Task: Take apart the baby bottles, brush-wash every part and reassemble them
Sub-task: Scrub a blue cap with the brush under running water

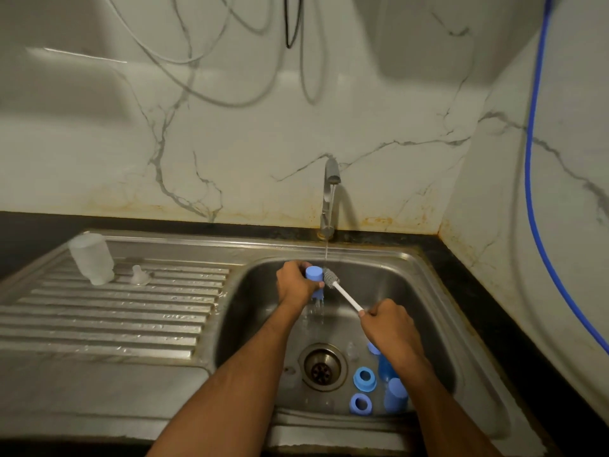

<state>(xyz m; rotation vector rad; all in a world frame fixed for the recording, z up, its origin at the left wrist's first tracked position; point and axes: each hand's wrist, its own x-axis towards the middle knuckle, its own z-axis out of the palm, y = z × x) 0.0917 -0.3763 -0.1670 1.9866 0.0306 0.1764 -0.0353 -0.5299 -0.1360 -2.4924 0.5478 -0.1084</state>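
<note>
At the centre of the frame our left hand gripped a blue cap, fingers curled round it, under the thin stream from the tap, over the basin of the sink. Our right hand pinched the white handle of the brush, whose grey bristles touched the side of the cap. We judged the step in hand to be brush-washing this cap, with the washing well under way but far from done. At the lower right of the frame, beside the drain, lay two blue rings, and next to them more blue caps partly hidden by our right forearm; a clear small part near the drain was too faint to name. At the left of the frame, on the ribbed draining board, stood a clear bottle upside down with a clear teat just beside it. The next move, we judged, called for turning the cap in the left fingers so the bristles reached inside it, then setting it on the board
</note>
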